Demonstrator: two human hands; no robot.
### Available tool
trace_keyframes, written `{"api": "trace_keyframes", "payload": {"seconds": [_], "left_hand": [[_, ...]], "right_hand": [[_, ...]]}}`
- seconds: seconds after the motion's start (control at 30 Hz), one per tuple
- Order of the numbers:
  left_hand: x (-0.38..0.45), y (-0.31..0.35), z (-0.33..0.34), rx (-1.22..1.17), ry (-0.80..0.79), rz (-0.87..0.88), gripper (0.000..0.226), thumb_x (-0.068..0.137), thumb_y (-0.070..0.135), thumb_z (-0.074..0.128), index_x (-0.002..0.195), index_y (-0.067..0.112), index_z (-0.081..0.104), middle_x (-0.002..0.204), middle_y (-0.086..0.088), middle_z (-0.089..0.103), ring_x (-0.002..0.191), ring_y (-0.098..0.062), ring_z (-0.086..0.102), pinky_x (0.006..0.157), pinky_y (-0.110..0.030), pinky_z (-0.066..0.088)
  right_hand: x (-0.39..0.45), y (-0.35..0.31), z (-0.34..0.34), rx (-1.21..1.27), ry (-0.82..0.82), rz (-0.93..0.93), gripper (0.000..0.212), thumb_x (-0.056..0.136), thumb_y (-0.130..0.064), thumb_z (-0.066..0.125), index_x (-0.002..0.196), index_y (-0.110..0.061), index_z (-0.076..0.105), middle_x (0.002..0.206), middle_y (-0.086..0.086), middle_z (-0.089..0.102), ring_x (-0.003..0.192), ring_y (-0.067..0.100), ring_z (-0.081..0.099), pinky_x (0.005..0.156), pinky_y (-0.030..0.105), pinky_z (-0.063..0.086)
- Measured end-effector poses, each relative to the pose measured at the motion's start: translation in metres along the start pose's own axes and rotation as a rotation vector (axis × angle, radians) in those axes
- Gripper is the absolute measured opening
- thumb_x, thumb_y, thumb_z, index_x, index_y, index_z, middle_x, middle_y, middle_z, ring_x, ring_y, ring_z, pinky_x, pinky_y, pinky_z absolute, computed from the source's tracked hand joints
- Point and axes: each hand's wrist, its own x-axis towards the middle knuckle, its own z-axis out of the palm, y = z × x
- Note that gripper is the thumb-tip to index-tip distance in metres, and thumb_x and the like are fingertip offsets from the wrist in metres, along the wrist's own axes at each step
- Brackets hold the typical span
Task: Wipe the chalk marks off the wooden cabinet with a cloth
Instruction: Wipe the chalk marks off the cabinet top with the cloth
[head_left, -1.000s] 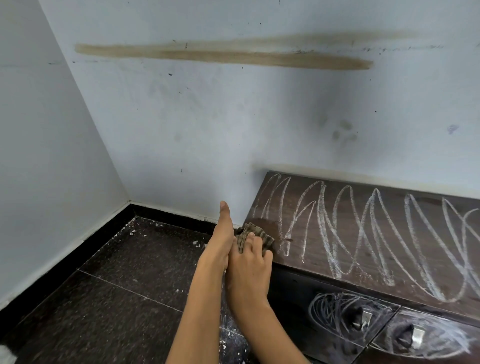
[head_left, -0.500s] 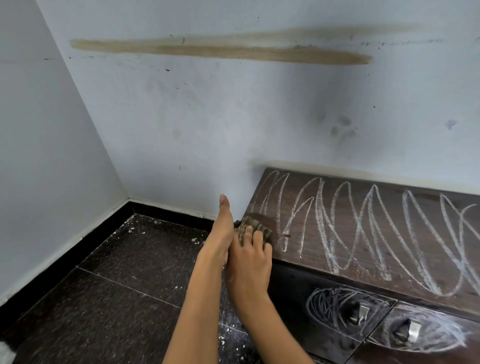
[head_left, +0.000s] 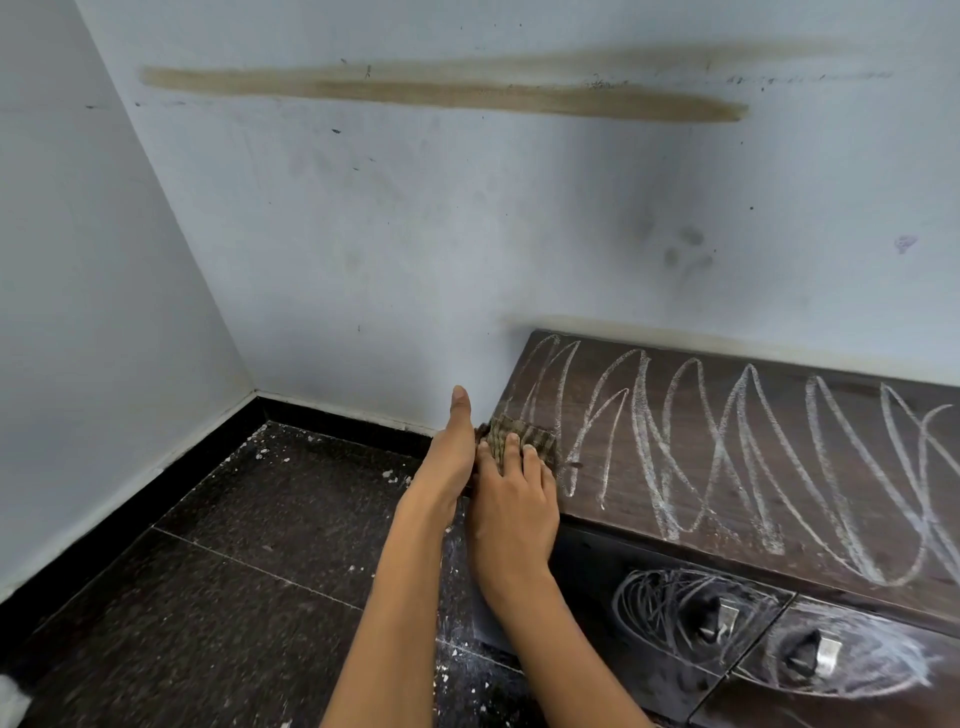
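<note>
The wooden cabinet (head_left: 753, 467) stands against the wall, its top covered in looping chalk marks (head_left: 727, 441), with more scribbled over the drawer fronts (head_left: 701, 613) below. At the cabinet's left end lies the striped cloth (head_left: 511, 434). The right hand (head_left: 511, 499) presses it flat, fingers nearly straight on top. The left hand (head_left: 449, 457) stands edge-on just beside it, fingers extended, holding nothing. The likely risk — light pressure merely smearing chalk, or dust falling to the floor off the cabinet's edge.
</note>
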Motion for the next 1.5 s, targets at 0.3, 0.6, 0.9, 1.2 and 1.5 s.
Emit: {"api": "trace_keyframes", "payload": {"seconds": [0.3,0.6,0.9,1.2,1.5], "left_hand": [[-0.004,0.004,0.008,0.057,0.021,0.056,0.073,0.095,0.06,0.014,0.145,0.01,0.03,0.147,-0.011,0.038,0.134,-0.024,0.036,0.099,-0.031,0.03],[0.009,0.0,0.008,0.153,0.052,0.065,0.076,0.095,0.06,0.012,0.143,0.005,0.034,0.147,-0.011,0.037,0.134,-0.025,0.035,0.107,-0.035,0.028],[0.007,-0.019,-0.006,0.41,-0.067,0.209,0.043,0.102,0.032,0.028,0.126,0.01,0.055,0.134,-0.008,0.053,0.123,-0.02,0.048,0.107,-0.031,0.033],[0.0,-0.025,-0.007,0.724,-0.08,0.228,0.045,0.102,0.032,0.031,0.138,0.006,0.04,0.145,-0.012,0.039,0.133,-0.027,0.036,0.108,-0.033,0.028],[0.013,-0.026,-0.006,0.618,-0.039,0.231,0.049,0.1,0.044,0.029,0.123,0.012,0.058,0.13,-0.011,0.056,0.12,-0.026,0.05,0.103,-0.036,0.037]], "right_hand": [[0.046,0.013,-0.008,0.004,-0.096,0.049,0.05,0.102,-0.026,0.034,0.149,-0.022,0.02,0.157,0.007,0.015,0.146,0.025,0.007,0.119,0.044,0.008],[0.006,0.018,-0.01,0.009,-0.114,0.025,0.06,0.1,-0.027,0.041,0.151,-0.021,0.01,0.159,0.009,0.002,0.147,0.024,0.0,0.118,0.04,0.002],[0.005,0.022,-0.014,0.054,-0.086,0.015,0.053,0.102,-0.018,0.031,0.151,-0.021,0.012,0.159,0.007,0.004,0.147,0.022,0.002,0.119,0.038,0.003],[0.026,0.026,-0.02,0.064,-0.149,-0.001,0.049,0.102,-0.02,0.03,0.15,-0.023,0.019,0.159,0.006,0.008,0.146,0.022,0.003,0.12,0.038,0.005],[-0.016,0.017,-0.024,0.018,-0.12,-0.014,0.057,0.101,-0.016,0.035,0.151,-0.019,0.009,0.159,0.007,0.003,0.147,0.022,0.002,0.119,0.037,0.004]]}}
